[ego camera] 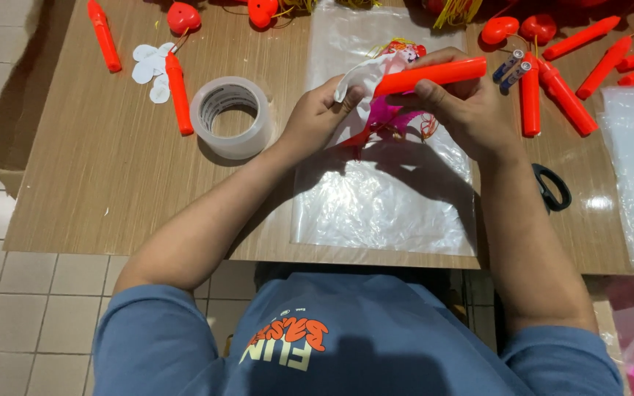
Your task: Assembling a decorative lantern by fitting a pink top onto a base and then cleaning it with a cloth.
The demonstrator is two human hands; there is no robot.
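Observation:
My right hand (464,110) grips an orange plastic stick (434,75) that lies almost level over the middle of the table. My left hand (317,114) pinches a white folded piece (365,73) at the stick's left end. Pink and magenta feathery bits with yellow strings (390,117) hang below both hands. Under them lies a clear plastic sheet (383,198) on the wooden table (104,169).
A roll of clear tape (231,116) stands left of my hands. Orange sticks (177,92) and white paper cut-outs (148,66) lie at far left. More orange sticks (563,92), two batteries (511,67), red heart pieces (499,29) and black scissors (552,187) are at right.

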